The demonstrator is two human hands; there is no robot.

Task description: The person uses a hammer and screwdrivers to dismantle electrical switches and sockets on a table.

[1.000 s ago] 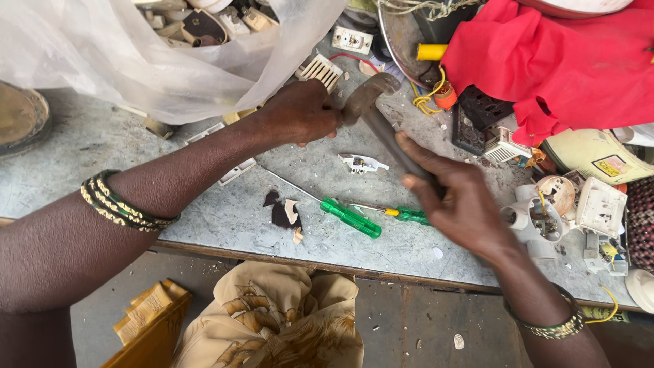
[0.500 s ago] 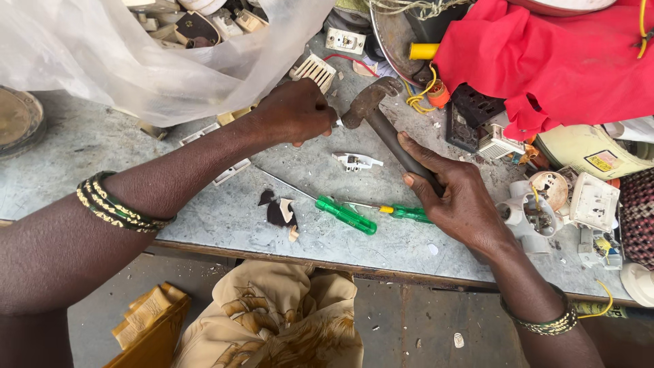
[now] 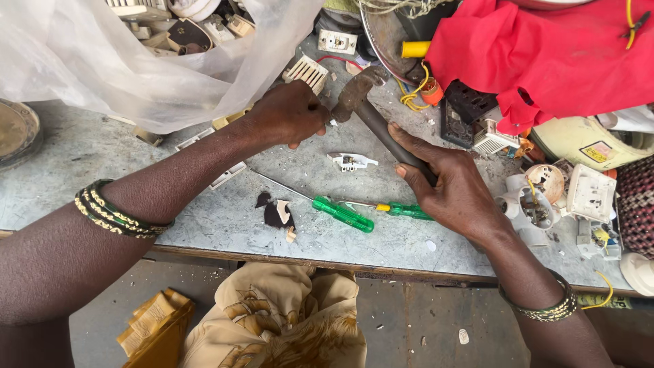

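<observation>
My right hand (image 3: 453, 187) grips the dark handle of a rusty hammer (image 3: 364, 105), whose head rests low over the grey worktop (image 3: 88, 157). My left hand (image 3: 289, 112) is closed over something small right beside the hammer head; the thing itself is hidden under my fingers. A small white plastic part (image 3: 351, 161) lies just below the hammer. Two green-handled screwdrivers (image 3: 344, 213) lie crossed in front of my right hand. Dark broken plastic pieces (image 3: 276, 212) lie left of them.
A clear plastic bag (image 3: 136, 61) of old electrical parts fills the upper left. A red cloth (image 3: 545, 54) covers clutter at upper right. White sockets and lamp holders (image 3: 545, 194) sit at the right edge. A white vent grille (image 3: 306, 71) lies behind my left hand.
The hammer head has come down from its raised position toward my left hand. My right hand has slid slightly lower along the handle. The left hand stays in place.
</observation>
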